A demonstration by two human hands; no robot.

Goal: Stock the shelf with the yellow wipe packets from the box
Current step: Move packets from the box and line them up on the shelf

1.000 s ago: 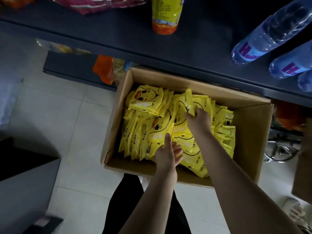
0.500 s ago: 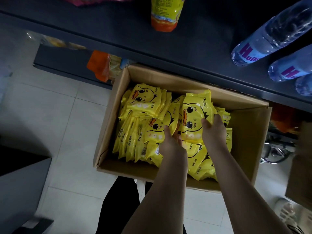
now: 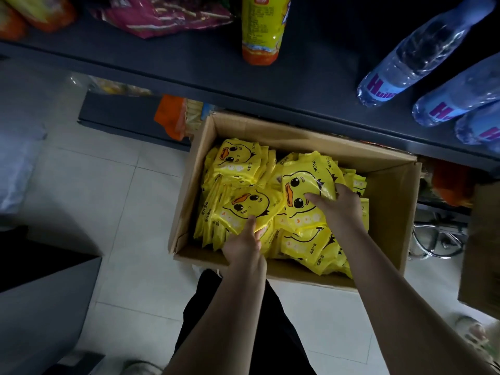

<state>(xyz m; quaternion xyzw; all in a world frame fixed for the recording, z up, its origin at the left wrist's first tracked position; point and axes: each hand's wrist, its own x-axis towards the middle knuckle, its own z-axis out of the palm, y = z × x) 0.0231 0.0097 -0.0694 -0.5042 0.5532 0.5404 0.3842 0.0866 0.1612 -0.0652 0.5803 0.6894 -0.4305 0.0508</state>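
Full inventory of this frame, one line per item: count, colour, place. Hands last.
cardboard box: one, brown, open, on the floor below the shelf
wipe packets: many, yellow with duck faces, inside the box
raised packet: one, maybe two stacked, yellow, above the pile
flat packet: one, yellow, on the pile, left part
shelf: one, dark, across the top
water bottles: three, clear with purple lettering, shelf right
drink bottle: one, yellow and orange, shelf middle
snack bag: one, pink, shelf left
orange packet: one, lower shelf, left of the box
second box: one, brown, right edge
floor: pale tiles
left hand: pinches the flat packet's near edge
right hand: grips the raised packet, thumb across its front
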